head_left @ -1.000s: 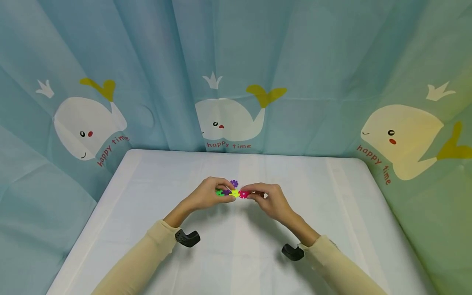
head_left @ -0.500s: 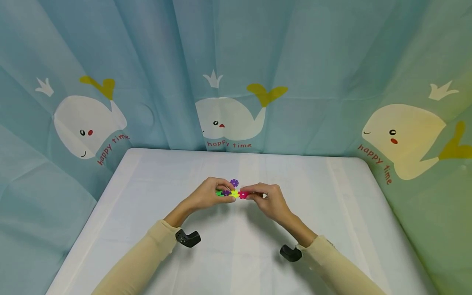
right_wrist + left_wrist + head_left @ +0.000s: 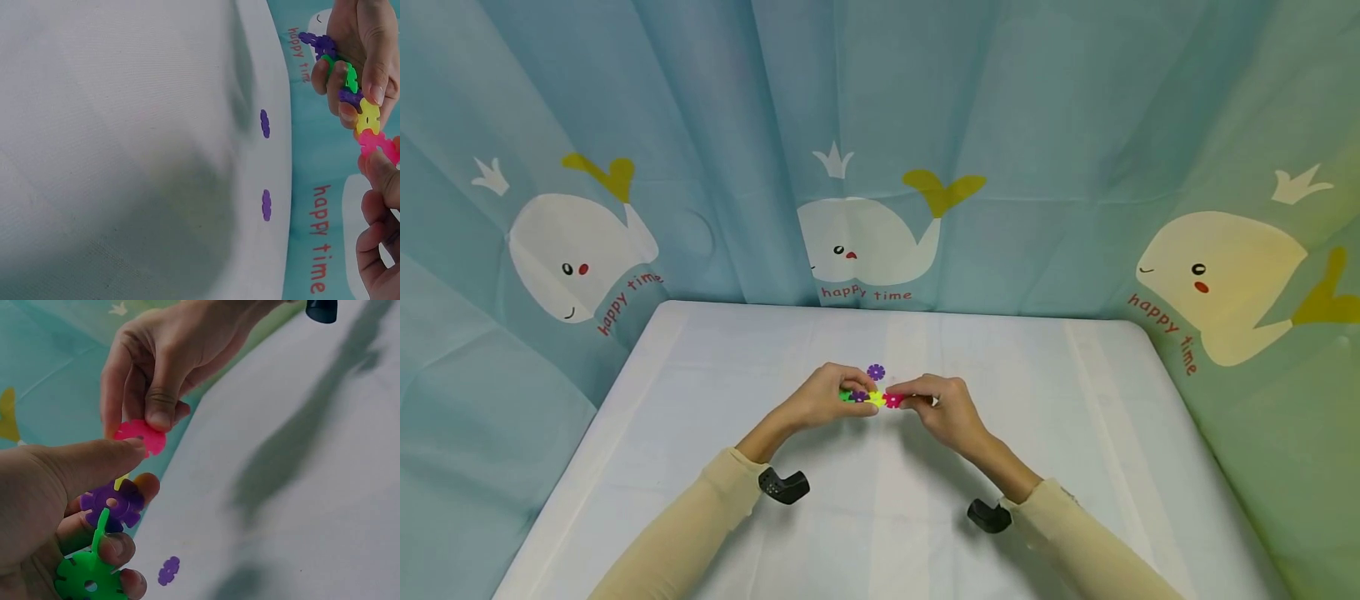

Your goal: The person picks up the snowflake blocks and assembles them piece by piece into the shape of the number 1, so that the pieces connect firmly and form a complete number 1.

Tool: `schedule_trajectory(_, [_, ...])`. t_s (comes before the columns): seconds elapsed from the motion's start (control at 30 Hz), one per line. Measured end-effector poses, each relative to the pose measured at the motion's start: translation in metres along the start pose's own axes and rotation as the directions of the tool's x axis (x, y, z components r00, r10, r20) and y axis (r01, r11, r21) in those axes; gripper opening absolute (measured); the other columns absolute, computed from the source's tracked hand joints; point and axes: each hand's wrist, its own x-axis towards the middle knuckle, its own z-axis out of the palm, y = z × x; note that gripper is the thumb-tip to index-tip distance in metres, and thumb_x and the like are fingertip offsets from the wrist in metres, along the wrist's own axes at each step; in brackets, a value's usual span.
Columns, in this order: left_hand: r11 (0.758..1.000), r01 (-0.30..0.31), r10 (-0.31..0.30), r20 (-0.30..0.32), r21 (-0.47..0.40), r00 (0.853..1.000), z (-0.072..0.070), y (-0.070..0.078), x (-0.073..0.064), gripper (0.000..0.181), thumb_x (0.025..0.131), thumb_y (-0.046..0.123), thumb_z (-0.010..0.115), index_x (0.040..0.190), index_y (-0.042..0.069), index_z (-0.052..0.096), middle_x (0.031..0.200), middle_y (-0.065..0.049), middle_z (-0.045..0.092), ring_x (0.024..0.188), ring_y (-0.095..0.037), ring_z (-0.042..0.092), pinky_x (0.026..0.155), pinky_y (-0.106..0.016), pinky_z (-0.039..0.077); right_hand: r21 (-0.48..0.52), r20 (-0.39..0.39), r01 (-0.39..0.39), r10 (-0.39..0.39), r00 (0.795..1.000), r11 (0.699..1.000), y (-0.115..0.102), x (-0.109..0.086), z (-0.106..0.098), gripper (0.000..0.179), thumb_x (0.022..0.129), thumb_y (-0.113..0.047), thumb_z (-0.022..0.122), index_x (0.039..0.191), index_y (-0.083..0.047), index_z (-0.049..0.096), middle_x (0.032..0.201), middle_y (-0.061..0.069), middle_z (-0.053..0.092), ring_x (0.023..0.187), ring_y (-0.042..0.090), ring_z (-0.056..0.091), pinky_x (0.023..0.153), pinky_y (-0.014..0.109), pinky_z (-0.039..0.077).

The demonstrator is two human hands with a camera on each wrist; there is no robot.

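Over the table, my left hand [image 3: 822, 398] grips a chain of interlocking snowflake discs. In the right wrist view the chain shows purple discs [image 3: 324, 45], a green disc [image 3: 351, 77], another purple one and a yellow disc [image 3: 369, 116] at its right end. Between thumb and fingers, my right hand [image 3: 951, 414] pinches a pink snowflake disc [image 3: 375, 142]. The pink disc meets the yellow disc's edge; how deep the slots sit together I cannot tell. My left thumb partly covers the joint in the left wrist view.
Two loose purple discs, one nearer [image 3: 267, 205] and one farther [image 3: 265, 124] in the right wrist view, lie on the white table [image 3: 1022, 358]. A blue curtain [image 3: 1045, 125] with whale prints hangs behind and beside the table.
Both hands have sunk slightly toward the person with the discs. The right hand has shifted a little left, with the pink disc still pinched against the yellow one.
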Motion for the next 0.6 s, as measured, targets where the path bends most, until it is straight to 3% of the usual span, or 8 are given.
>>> schedule_trajectory(0.6, [1.0, -0.004, 0.004, 0.019, 0.026, 1.0, 0.0028, -0.0085, 0.0039, 0.021, 0.088, 0.016, 0.083, 0.105, 0.007, 0.075, 0.097, 0.003, 0.073, 0.09, -0.01, 0.063, 0.085, -0.03, 0.049, -0.052, 0.008, 0.002, -0.002, 1.0, 0.999, 0.0032, -0.0025, 0.0047, 0.03, 0.081, 0.016, 0.077, 0.1, -0.006, 0.082, 0.088, 0.004, 0.078, 0.077, 0.015, 0.073, 0.061, 0.027, 0.055])
